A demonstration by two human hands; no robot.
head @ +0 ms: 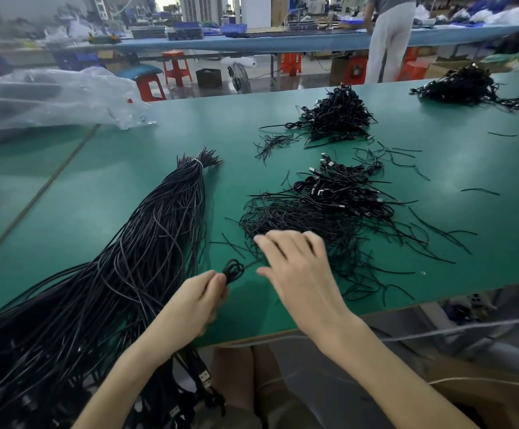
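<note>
While the left grip [199, 300] pinches a small coiled black cable [234, 270], the right grip [298, 267] spreads open over thin black wire ties [301, 216] just beyond it.

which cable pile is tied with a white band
The long cable bundle on the left: white tie near its far end; others lie loose.

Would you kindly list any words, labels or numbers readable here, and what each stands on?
None can be read.
The coiled cable in the left hand, the cable bundle and the plastic bag show no print.
The distant blue crates are too blurred.
</note>
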